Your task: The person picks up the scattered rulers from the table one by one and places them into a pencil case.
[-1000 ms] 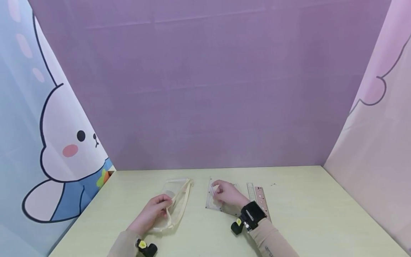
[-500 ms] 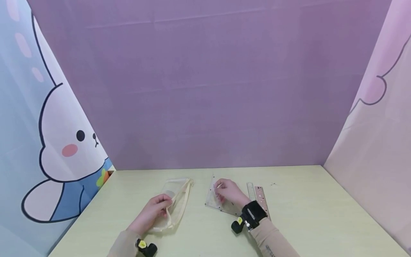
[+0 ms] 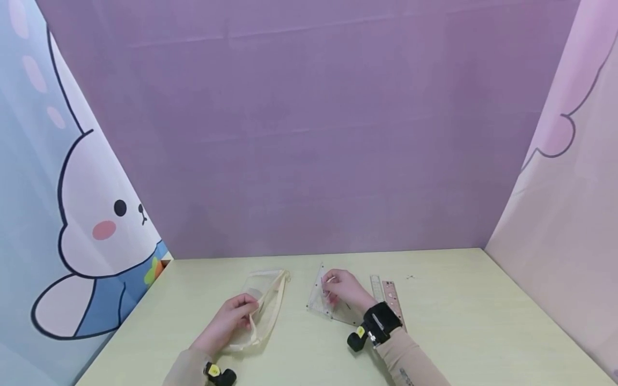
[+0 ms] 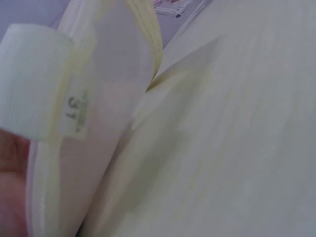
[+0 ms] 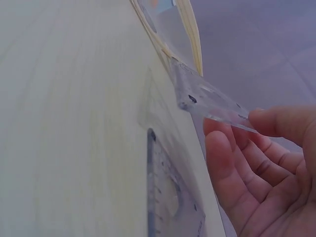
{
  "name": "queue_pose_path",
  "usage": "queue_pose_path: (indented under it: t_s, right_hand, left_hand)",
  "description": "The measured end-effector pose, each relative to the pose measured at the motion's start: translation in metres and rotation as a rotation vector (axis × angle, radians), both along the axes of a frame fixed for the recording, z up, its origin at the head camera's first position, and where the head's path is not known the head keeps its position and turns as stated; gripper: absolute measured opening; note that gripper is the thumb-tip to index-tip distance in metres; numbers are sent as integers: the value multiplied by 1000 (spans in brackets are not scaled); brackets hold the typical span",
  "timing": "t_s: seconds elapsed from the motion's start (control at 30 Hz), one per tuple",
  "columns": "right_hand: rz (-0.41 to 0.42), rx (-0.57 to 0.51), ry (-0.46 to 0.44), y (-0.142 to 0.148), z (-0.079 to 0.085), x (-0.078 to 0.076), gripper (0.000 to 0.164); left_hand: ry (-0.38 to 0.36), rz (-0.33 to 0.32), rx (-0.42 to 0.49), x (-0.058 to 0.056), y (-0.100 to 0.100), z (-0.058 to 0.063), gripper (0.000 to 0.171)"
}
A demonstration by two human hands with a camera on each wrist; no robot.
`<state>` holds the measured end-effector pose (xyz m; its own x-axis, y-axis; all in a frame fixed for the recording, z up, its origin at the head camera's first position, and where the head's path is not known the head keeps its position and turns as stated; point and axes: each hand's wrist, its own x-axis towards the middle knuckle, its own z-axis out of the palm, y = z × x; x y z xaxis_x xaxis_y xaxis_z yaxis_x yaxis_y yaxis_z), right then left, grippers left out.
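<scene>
My left hand holds the rim of a pale, see-through pouch with cream edging, its mouth spread toward the right. Close up in the left wrist view, the pouch wall carries a white fabric tab and a small printed label. To the right, my right hand pinches a clear set square between thumb and fingers, tilted above the table. A second clear set square lies on the table below that hand; in the head view the hand partly covers it.
Just right of my right hand lie a clear ruler and a pink ruler, partly behind the wrist strap. A purple cloth stands along the table's far edge, with printed cloths at both sides.
The right hand has shifted slightly right, and the set square in it has turned and tilted. The left hand and pouch stay nearly still. The head view has shifted a little.
</scene>
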<state>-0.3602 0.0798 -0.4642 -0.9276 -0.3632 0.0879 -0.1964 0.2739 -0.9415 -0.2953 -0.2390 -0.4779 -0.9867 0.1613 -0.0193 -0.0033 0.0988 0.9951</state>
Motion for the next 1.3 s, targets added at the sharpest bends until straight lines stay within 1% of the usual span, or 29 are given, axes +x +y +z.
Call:
queue_pose_path:
  t_s: [0.13,0.23,0.4,0.5,0.67,0.9,1.1,1.3]
  right_hand:
    - [-5,-7,-10,0,2,1,16]
    - [-16,-18,-14,-1,3,3,15]
    - [-25,-49,-29,0,2,2,14]
    - [-22,-67,-42,1,0,0,14]
    - [-13,-88,-45,1,-1,-3,14]
    - [10,-127,-63,3,1,-4,14]
    - [8,-130,-83,3,2,-3,15]
    - [2,-150,-97,0,3,-1,16]
  left_hand:
    - [-3,14,7,1,1,1,26]
    - [-7,40,9,2,2,5,26]
    - [-11,68,-8,1,2,9,27]
    - [-1,65,-19,-1,0,9,27]
    - [30,58,-25,0,-1,14,29]
    - [41,111,-32,-1,-3,19,29]
    - [47,131,-33,-3,-5,19,30]
    - [59,149,-12,-2,-5,21,28]
